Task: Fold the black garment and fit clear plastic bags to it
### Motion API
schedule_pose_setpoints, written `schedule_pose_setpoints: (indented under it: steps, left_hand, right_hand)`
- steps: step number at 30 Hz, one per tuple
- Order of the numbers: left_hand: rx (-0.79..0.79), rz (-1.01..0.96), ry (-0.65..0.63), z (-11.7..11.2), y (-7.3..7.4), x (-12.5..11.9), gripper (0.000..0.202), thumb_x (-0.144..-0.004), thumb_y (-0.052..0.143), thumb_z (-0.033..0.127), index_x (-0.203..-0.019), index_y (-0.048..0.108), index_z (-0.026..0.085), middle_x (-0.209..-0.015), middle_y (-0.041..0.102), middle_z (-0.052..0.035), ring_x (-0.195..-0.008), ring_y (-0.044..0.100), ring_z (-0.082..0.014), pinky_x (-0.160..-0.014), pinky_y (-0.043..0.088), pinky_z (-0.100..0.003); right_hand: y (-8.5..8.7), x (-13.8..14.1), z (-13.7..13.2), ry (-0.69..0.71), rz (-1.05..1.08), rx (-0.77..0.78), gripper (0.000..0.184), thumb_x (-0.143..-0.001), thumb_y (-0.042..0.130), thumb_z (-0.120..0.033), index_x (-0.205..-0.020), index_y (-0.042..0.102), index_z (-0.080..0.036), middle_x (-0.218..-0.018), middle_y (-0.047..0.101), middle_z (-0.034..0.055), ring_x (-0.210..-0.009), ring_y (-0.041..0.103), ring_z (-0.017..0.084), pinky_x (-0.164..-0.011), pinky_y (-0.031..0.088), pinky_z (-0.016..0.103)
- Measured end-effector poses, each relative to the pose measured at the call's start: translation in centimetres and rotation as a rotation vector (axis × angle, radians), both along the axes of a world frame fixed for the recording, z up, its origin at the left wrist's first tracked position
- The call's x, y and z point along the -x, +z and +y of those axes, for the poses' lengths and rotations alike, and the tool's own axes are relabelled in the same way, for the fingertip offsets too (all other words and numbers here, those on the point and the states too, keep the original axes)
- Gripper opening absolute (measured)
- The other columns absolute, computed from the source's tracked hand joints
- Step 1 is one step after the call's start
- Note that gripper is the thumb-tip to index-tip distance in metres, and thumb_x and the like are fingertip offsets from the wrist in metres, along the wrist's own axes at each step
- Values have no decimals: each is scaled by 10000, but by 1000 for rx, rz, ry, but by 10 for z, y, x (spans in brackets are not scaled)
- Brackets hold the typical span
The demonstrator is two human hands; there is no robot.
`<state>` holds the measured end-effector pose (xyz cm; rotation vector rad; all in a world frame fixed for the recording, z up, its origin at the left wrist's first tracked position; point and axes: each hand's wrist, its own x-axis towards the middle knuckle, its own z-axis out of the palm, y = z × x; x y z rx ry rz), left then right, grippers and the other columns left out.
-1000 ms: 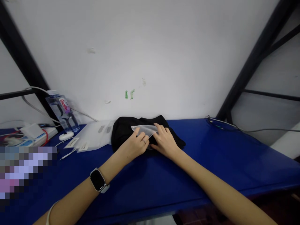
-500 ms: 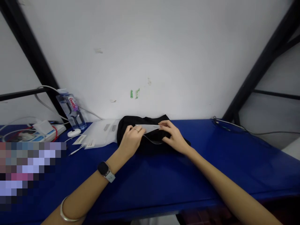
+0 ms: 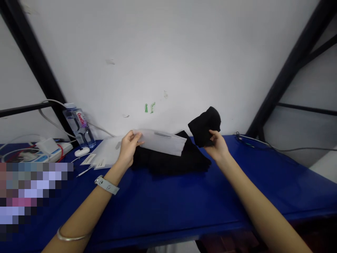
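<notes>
My left hand (image 3: 129,147) pinches the left edge of a clear plastic bag (image 3: 163,142) and holds it just above a pile of black cloth (image 3: 171,160) on the blue table (image 3: 184,203). My right hand (image 3: 217,146) is raised to the right of the pile and grips a bunched piece of black cloth (image 3: 205,124) lifted off the table. A watch sits on my left wrist and a bangle further down the forearm.
A water bottle (image 3: 79,124) stands at the back left by the wall, beside a white mouse (image 3: 82,151), cables and a power strip (image 3: 50,149). More flat plastic bags (image 3: 104,156) lie left of the pile. A black cable (image 3: 252,140) runs along the right rear.
My right hand has lifted a piece of black cloth up and right off the pile. My left hand has pulled the plastic bag up and left, clear of the cloth.
</notes>
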<state>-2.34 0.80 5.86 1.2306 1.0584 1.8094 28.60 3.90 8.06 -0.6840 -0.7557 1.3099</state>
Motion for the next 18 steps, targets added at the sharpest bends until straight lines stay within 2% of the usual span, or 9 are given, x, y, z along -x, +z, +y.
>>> schedule_pose_setpoints:
  steps: [2,4,6,8,10,12,13,15,18]
  left_hand:
    - [-57,-44,55,0,5,3,306,-677,715,383,-660,500,167,-666,482,57,-686,531,-99,-733,554,-294]
    - [-98,-48,152,1,9,8,298,-687,703,368,-662,480,173,-652,484,58,-670,546,-101,-724,562,-304]
    - [-148,27,328,-1,15,19,276,-728,663,372,-675,470,182,-653,515,44,-687,584,-123,-707,556,-302]
    - [-205,241,596,-6,23,37,254,-787,611,383,-689,486,185,-664,551,20,-732,617,-155,-727,533,-302]
    - [-225,598,863,-15,30,56,220,-850,548,383,-764,559,181,-757,620,-27,-832,636,-195,-792,497,-321]
    - [-148,995,960,-25,34,73,233,-906,457,353,-900,611,178,-908,666,-86,-920,638,-241,-816,469,-349]
    - [-61,1183,946,-28,34,79,251,-919,420,327,-944,619,175,-946,671,-110,-929,641,-261,-804,464,-360]
    - [173,1506,806,-32,28,87,264,-914,394,272,-962,630,163,-928,676,-142,-892,652,-290,-754,463,-369]
    - [486,1783,433,-33,11,91,210,-840,480,203,-959,646,156,-899,681,-157,-867,665,-301,-706,467,-353]
  right_hand:
    - [-3,1,2,-23,-44,82,38,-757,573,-200,-781,574,-229,-668,653,-18,-623,629,161,-553,536,267]
    - [-6,5,1,-50,-101,178,43,-774,550,-181,-766,569,-219,-648,643,-13,-572,601,148,-508,511,244]
    - [-8,9,-2,-86,-152,252,63,-788,540,-170,-749,572,-208,-640,642,-5,-541,576,133,-482,487,223]
    - [-8,13,-5,-107,-198,273,76,-799,541,-174,-739,581,-199,-644,648,3,-532,565,125,-473,472,211]
    - [-8,16,-7,-102,-242,262,73,-803,551,-188,-742,589,-197,-656,656,9,-536,566,125,-475,469,210]
    - [-7,18,-9,-96,-279,249,54,-801,559,-196,-762,596,-204,-679,669,11,-553,580,131,-487,477,214]
    - [-7,19,-9,-97,-295,242,44,-797,562,-194,-777,599,-208,-697,677,11,-569,592,136,-499,485,217]
    - [-7,20,-10,-94,-326,218,60,-789,567,-188,-820,611,-215,-744,696,17,-622,623,152,-540,509,230]
    - [-11,22,-11,-58,-379,167,112,-778,584,-200,-877,633,-219,-823,716,33,-723,660,178,-632,542,263]
